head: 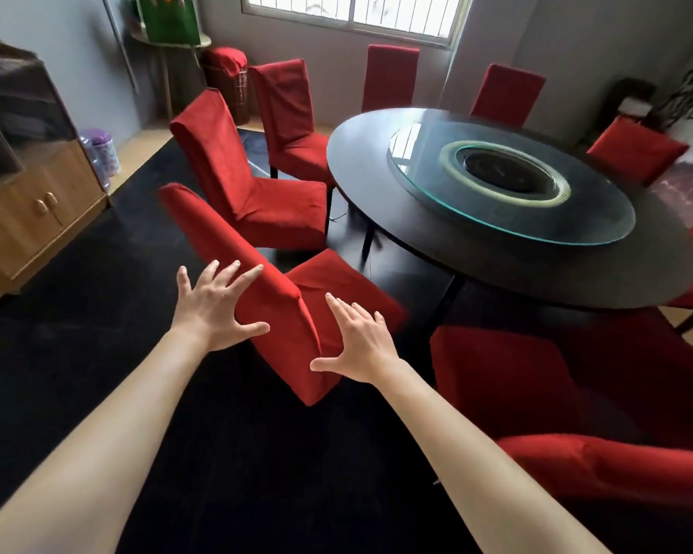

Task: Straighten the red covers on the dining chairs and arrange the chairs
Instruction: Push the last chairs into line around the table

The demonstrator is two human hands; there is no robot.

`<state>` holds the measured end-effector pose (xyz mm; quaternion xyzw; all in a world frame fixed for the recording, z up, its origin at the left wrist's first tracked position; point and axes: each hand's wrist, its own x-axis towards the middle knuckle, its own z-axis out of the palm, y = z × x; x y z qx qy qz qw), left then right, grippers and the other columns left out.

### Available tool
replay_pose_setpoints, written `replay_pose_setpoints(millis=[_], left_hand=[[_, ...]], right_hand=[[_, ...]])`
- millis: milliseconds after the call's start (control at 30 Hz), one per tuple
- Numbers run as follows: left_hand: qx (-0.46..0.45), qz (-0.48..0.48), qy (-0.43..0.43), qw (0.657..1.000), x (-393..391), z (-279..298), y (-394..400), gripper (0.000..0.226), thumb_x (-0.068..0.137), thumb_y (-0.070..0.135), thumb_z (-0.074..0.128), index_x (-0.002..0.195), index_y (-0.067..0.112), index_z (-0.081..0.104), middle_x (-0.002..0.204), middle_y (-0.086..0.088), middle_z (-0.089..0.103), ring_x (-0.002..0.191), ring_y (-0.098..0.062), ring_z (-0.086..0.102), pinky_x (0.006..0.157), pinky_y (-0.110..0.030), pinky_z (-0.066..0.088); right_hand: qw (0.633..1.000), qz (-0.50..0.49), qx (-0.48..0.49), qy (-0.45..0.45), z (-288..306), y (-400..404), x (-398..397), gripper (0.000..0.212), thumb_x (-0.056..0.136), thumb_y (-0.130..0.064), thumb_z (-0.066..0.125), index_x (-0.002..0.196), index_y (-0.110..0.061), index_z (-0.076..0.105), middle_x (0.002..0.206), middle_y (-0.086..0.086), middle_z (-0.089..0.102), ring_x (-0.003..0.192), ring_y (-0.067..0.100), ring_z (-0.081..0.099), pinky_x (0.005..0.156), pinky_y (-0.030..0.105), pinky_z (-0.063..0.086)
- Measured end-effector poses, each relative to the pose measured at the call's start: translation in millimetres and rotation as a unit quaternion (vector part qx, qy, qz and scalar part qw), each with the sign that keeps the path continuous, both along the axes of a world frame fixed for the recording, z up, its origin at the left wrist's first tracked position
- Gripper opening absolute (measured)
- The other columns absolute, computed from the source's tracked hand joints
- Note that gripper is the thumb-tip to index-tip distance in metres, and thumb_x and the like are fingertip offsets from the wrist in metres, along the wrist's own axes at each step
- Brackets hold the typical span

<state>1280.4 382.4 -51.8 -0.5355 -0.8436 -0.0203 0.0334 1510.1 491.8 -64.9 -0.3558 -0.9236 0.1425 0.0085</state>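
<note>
1. At the near middle of the scene, the left hand [213, 309] and right hand [361, 345] flank the backrest of the nearest chair [285, 313]. Each grip is spread wide, fingers straight, holding nothing. Whether the palms touch the red cover [297, 353] cannot be told.
2. To do this step well, I judge both hands should close on the backrest's side edges together, then draw the cover down evenly so the seams sit on the corners.
3. The backrest top runs far-left to near-right, skewed to the bench [497, 249], so the chair likely needs turning to face it.
4. Edges: the seat's far corner lies near the bench's rim; push in gently to avoid a knock.
5. Just left and farther off, a second chair [249, 181] stands close; a wide swing could brush its seat.
6. To the right, another covered chair [509, 377] sits near, narrowing that side.
7. Open room lies on the dark floor [97, 313] near and left, well apart from the wooden cabinet [37, 209]; stepping back there looks safest.
8. Farther chairs ring the bench.
</note>
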Motion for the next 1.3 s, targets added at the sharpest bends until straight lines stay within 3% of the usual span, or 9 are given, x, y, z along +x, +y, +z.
replay_pose_setpoints(millis=[367, 700, 900, 1033, 1300], left_hand=[[-0.036, -0.133, -0.005, 0.99, -120.9, 6.3, -6.4, 0.103, 0.07, 0.082, 0.051, 0.151, 0.046, -0.002, 0.162, 0.002, 0.012, 0.149, -0.024, 0.007, 0.114, -0.062, 0.001], [-0.027, -0.215, 0.021, 0.976, -177.9, 3.2, 66.0, 0.101, 0.068, 0.083, 0.052, 0.152, 0.046, 0.008, 0.161, 0.003, 0.016, 0.148, -0.025, 0.011, 0.112, -0.062, 0.003], [-0.072, -0.219, 0.0, 0.973, -220.4, -6.3, 93.0, 0.093, 0.072, 0.084, 0.046, 0.151, 0.046, 0.014, 0.161, 0.003, 0.017, 0.147, -0.025, 0.014, 0.114, -0.062, 0.005], [-0.087, -0.26, 0.002, 0.962, -232.6, -6.2, 114.8, 0.086, 0.073, 0.083, 0.047, 0.147, 0.051, 0.019, 0.16, 0.003, 0.019, 0.147, -0.024, 0.014, 0.113, -0.062, 0.004], [-0.086, -0.289, -0.048, 0.952, -244.3, -19.8, 127.4, 0.075, 0.078, 0.08, 0.043, 0.145, 0.052, 0.022, 0.16, 0.002, 0.018, 0.148, -0.025, 0.006, 0.114, -0.06, 0.004]], right_hand=[[0.991, -0.136, 0.011, 0.001, 1.2, -61.7, -96.2, 0.118, 0.069, -0.069, 0.069, 0.155, -0.028, -0.002, 0.162, -0.003, 0.013, 0.149, 0.023, 0.012, 0.118, 0.052, 0.013], [0.979, -0.203, 0.017, -0.021, -1.4, -34.6, -158.8, 0.115, 0.071, -0.069, 0.066, 0.154, -0.03, -0.004, 0.162, 0.0, 0.012, 0.149, 0.025, 0.011, 0.118, 0.052, 0.01], [0.967, -0.241, 0.029, -0.083, -5.5, -23.6, -193.8, 0.113, 0.07, -0.076, 0.062, 0.154, -0.029, 0.002, 0.157, 0.006, 0.028, 0.14, 0.027, 0.032, 0.113, 0.055, 0.02], [0.945, -0.296, 0.066, -0.122, -7.7, -19.8, -203.9, 0.111, 0.07, -0.078, 0.059, 0.154, -0.023, 0.011, 0.136, 0.007, 0.05, 0.121, 0.027, 0.051, 0.103, 0.048, 0.035], [0.919, -0.341, 0.141, -0.137, -19.0, -20.5, -214.5, 0.079, 0.083, -0.066, 0.057, 0.142, -0.019, 0.034, 0.112, 0.008, 0.063, 0.101, 0.028, 0.061, 0.085, 0.038, 0.042]])
